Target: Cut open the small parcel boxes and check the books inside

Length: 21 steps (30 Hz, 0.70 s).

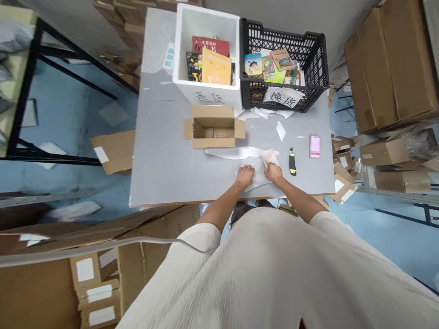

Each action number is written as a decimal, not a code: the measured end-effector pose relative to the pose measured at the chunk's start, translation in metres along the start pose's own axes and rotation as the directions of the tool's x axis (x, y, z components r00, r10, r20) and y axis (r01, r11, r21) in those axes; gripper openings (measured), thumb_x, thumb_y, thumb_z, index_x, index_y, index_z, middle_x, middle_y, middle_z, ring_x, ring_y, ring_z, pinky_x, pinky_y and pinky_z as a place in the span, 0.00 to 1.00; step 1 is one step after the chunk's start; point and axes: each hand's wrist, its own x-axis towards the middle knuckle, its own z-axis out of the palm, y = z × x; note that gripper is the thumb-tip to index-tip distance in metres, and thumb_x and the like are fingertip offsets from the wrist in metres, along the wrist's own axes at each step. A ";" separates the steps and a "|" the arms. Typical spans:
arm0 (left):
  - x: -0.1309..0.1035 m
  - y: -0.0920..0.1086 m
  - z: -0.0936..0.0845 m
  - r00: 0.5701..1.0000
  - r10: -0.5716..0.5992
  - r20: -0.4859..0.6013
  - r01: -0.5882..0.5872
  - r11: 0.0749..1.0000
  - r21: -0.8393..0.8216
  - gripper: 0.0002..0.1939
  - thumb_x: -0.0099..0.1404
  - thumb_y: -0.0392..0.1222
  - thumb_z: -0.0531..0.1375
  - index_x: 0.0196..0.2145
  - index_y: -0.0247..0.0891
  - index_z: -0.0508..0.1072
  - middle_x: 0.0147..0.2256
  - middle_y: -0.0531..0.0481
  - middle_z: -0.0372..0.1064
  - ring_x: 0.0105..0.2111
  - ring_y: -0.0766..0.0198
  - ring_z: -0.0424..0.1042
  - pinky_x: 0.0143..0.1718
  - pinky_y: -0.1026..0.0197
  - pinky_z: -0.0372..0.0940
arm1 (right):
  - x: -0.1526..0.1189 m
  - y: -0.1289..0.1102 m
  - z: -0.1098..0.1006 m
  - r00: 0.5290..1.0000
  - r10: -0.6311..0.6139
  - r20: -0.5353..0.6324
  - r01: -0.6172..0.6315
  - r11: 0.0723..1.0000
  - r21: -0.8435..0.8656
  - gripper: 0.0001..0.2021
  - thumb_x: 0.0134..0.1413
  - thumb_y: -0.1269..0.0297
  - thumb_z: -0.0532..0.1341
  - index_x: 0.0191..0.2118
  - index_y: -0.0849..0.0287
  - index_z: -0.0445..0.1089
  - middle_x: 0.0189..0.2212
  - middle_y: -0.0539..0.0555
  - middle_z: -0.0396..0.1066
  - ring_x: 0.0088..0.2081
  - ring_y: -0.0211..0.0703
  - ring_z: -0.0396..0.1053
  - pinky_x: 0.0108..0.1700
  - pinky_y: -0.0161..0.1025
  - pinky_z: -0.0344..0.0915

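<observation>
A crumpled white wrapper (256, 177) lies near the front edge of the grey table (164, 160). On its left part rests my left hand (245, 176), fingers curled down onto it. My right hand (273, 172) is closed on a pinkish-white piece (269, 157) at the wrapper's upper right. A long torn white strip (233, 153) lies just above. Behind it stands an open cardboard box (214, 128), its flaps spread. A black and yellow cutter (292, 162) lies to the right of my right hand.
At the back stand a white foam box (209, 93) and a black crate (308, 93), both with books inside. A pink-screened phone (314, 146) lies at the right. Cardboard boxes (394, 68) and a black-framed shelf (25, 91) flank the table.
</observation>
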 end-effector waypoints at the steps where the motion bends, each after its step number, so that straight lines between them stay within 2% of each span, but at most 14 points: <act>1: -0.006 -0.010 -0.001 1.000 -0.024 -0.004 0.024 1.000 -0.005 0.21 0.74 0.29 0.56 0.60 0.33 0.78 0.61 0.30 0.73 0.65 0.42 0.70 0.65 0.44 0.63 | -0.002 -0.006 0.003 1.000 -0.009 0.003 0.009 1.000 0.007 0.17 0.72 0.71 0.58 0.61 0.62 0.75 0.56 0.69 0.81 0.55 0.62 0.81 0.56 0.48 0.73; 5: -0.031 -0.047 -0.003 0.991 -0.130 0.011 0.131 0.991 -0.026 0.20 0.74 0.30 0.57 0.59 0.32 0.78 0.60 0.29 0.73 0.64 0.40 0.70 0.65 0.42 0.63 | -0.008 -0.026 0.016 0.994 -0.099 0.034 0.099 0.995 0.017 0.15 0.75 0.68 0.57 0.60 0.61 0.74 0.59 0.69 0.78 0.57 0.59 0.78 0.56 0.47 0.73; 9: -0.050 -0.069 -0.004 0.982 -0.187 0.024 0.187 0.982 -0.010 0.20 0.73 0.29 0.57 0.59 0.32 0.77 0.60 0.29 0.74 0.65 0.40 0.70 0.66 0.42 0.63 | -0.010 -0.044 0.033 0.989 -0.145 -0.002 0.145 0.989 0.009 0.15 0.76 0.64 0.58 0.62 0.61 0.71 0.64 0.69 0.71 0.64 0.60 0.71 0.63 0.49 0.70; 12: -0.062 -0.072 -0.003 0.979 -0.202 -0.023 0.201 0.979 -0.024 0.21 0.73 0.28 0.56 0.61 0.35 0.76 0.61 0.30 0.73 0.65 0.42 0.70 0.66 0.43 0.64 | -0.008 -0.063 0.047 0.989 -0.139 -0.055 0.140 0.990 0.025 0.17 0.77 0.60 0.58 0.63 0.60 0.69 0.66 0.69 0.67 0.67 0.62 0.67 0.67 0.53 0.68; 14: -0.068 -0.070 -0.001 0.984 -0.175 -0.040 0.173 0.984 -0.044 0.22 0.74 0.28 0.55 0.61 0.36 0.75 0.62 0.32 0.73 0.65 0.43 0.71 0.66 0.44 0.65 | -0.005 -0.075 0.056 0.994 -0.096 -0.043 0.098 0.993 0.062 0.19 0.76 0.56 0.60 0.65 0.58 0.67 0.66 0.69 0.66 0.67 0.63 0.66 0.67 0.55 0.68; 17: -0.074 -0.066 0.004 0.996 -0.088 -0.010 0.086 0.993 -0.085 0.22 0.74 0.29 0.54 0.61 0.39 0.76 0.64 0.35 0.73 0.66 0.45 0.71 0.67 0.45 0.66 | -0.003 -0.089 0.067 1.000 0.011 -0.024 -0.008 0.995 0.101 0.27 0.71 0.50 0.65 0.67 0.57 0.64 0.68 0.70 0.64 0.68 0.66 0.65 0.65 0.59 0.70; 21: -0.077 -0.066 0.012 0.996 -0.060 0.073 0.069 0.989 -0.134 0.23 0.73 0.29 0.57 0.63 0.40 0.76 0.65 0.37 0.72 0.65 0.47 0.72 0.67 0.46 0.68 | -0.001 -0.098 0.071 0.995 0.088 -0.036 -0.083 0.989 0.125 0.30 0.66 0.51 0.68 0.67 0.57 0.64 0.69 0.71 0.62 0.69 0.68 0.64 0.65 0.60 0.71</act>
